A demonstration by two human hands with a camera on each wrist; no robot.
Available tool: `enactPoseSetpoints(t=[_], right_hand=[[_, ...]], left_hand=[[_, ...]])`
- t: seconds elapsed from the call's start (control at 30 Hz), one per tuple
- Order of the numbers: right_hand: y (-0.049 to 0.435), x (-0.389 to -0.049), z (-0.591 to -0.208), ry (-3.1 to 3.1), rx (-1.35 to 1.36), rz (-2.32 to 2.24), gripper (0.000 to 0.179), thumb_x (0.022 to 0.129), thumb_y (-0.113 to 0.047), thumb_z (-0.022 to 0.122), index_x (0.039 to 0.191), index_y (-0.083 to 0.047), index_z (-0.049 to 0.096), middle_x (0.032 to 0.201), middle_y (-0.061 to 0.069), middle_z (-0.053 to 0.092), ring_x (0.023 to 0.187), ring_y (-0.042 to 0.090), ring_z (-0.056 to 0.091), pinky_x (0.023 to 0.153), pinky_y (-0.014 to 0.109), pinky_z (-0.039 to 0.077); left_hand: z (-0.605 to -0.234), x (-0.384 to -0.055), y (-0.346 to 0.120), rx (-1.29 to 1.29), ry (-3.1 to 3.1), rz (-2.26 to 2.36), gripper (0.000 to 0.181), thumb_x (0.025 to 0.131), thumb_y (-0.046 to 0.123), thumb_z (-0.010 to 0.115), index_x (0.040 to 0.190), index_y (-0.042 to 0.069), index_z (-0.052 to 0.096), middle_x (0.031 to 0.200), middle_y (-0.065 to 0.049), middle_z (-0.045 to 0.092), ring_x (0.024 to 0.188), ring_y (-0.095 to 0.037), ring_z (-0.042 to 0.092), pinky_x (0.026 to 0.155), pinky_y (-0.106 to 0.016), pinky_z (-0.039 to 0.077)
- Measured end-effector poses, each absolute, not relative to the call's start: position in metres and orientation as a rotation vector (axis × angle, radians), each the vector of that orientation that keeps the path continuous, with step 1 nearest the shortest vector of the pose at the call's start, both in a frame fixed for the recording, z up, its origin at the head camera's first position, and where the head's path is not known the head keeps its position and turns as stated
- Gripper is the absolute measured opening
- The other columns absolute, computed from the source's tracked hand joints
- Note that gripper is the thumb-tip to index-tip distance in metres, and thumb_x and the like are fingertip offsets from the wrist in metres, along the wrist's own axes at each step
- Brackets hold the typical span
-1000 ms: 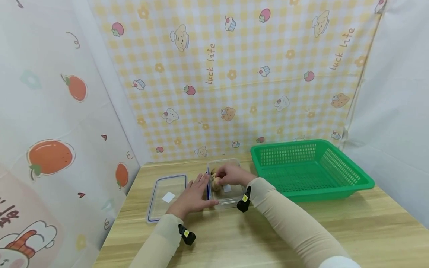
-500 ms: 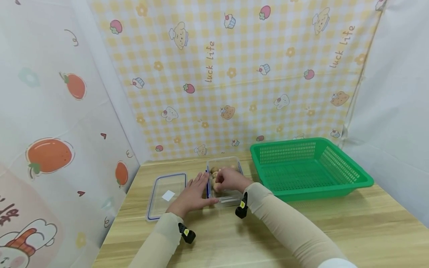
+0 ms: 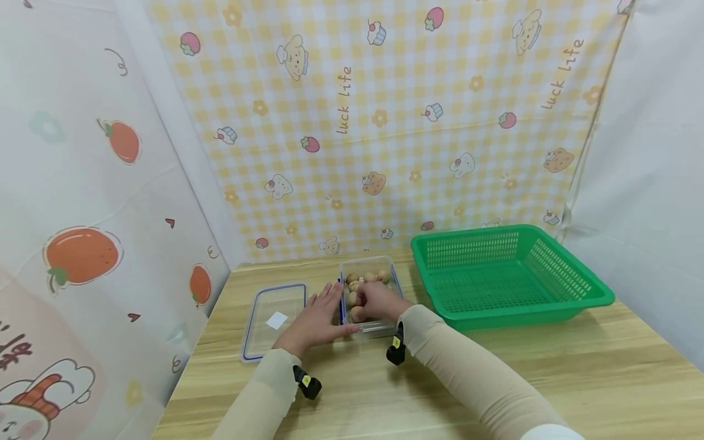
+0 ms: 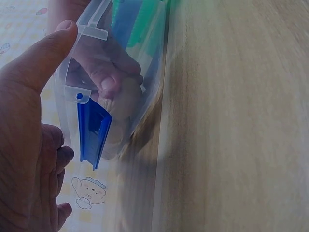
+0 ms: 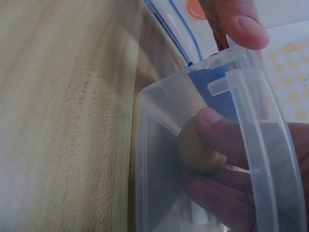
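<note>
A clear plastic food container (image 3: 367,264) with blue clips sits on the table, several round tan walnuts (image 3: 383,277) inside. My right hand (image 3: 381,300) reaches into it. In the right wrist view, thumb and fingers pinch a walnut (image 5: 193,149) low in the near end, seen through the wall. My left hand (image 3: 315,327) steadies the container from the left, fingers extended along that side. Its thumb (image 4: 60,38) lies at the rim in the left wrist view, close to the hanging blue clip (image 4: 94,130). The right hand covers part of the container's inside.
Left of the container lies its clear lid (image 3: 258,311) with a blue seal and a white label (image 3: 277,320). To the right stands a green slotted basket (image 3: 511,319). A patterned cloth (image 3: 308,208) hangs behind the wooden table (image 3: 352,397).
My right hand has shifted slightly toward the container's near end, and more walnuts show at the back. The left hand stays in place.
</note>
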State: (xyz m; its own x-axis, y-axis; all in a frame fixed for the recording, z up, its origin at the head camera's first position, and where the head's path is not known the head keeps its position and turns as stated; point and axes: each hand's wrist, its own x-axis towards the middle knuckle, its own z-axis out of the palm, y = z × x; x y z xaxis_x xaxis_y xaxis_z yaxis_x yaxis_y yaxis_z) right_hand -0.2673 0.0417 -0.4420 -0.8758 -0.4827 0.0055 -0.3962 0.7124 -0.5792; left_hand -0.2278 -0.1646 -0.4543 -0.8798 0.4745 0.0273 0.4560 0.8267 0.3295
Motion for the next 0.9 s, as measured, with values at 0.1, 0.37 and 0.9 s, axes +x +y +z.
enactPoseSetpoints(t=[0.1,0.37,0.9], right_hand=[[0.041,-0.269,-0.442,2.782,-0.71,-0.869,0.027,0.08,-0.021,0.088,0.083,-0.012,0.063,0.075,-0.004,0.061,0.07,0.012,0.055,0.063,0.028,0.048],[0.035,-0.266,-0.431,2.873,-0.551,-0.913,0.028,0.084,-0.026,0.083,0.082,-0.013,0.059,0.072,-0.002,0.06,0.062,0.013,0.053,0.054,0.028,0.044],[-0.054,-0.268,-0.398,2.819,-0.52,-0.996,0.028,0.095,-0.031,0.07,0.1,-0.003,0.072,0.082,0.003,0.07,0.063,0.012,0.06,0.063,0.028,0.052]], left_hand=[[-0.454,-0.229,-0.164,0.749,2.951,0.513,0.111,0.086,0.08,0.052,0.163,0.01,0.013,0.169,-0.007,0.014,0.156,-0.022,0.004,0.124,-0.053,0.008],[-0.452,-0.225,-0.175,0.769,2.977,0.524,0.112,0.087,0.078,0.054,0.163,0.01,0.009,0.169,-0.01,0.014,0.156,-0.028,0.009,0.123,-0.057,0.011],[-0.428,-0.225,-0.313,0.302,3.041,0.681,0.096,0.1,0.056,0.053,0.16,-0.004,0.007,0.162,-0.033,0.014,0.148,-0.052,0.016,0.117,-0.066,0.019]])
